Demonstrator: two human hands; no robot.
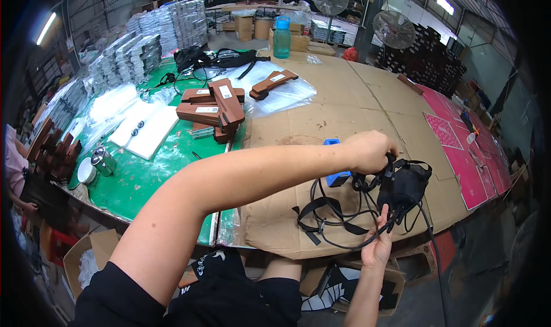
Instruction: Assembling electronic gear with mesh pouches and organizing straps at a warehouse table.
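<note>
My left hand (370,151) reaches across my body and is closed around a loop of black cable (367,183) beside a black pouch (404,184). My right hand (379,244) comes up from below at the table's front edge and pinches the cable under the pouch. Black straps (321,212) and more cable trail over the brown cardboard sheet (321,120) that covers the table. A small blue block (337,177) lies just behind my left wrist, partly hidden by it.
A pile of brown flat wooden pieces (215,106) sits on the green table top (143,177), with white foam sheets (146,129), a steel cup (103,160) and wrapped silver stacks (138,51). A teal bottle (281,37) stands far back. Pink sheets (459,149) lie at right.
</note>
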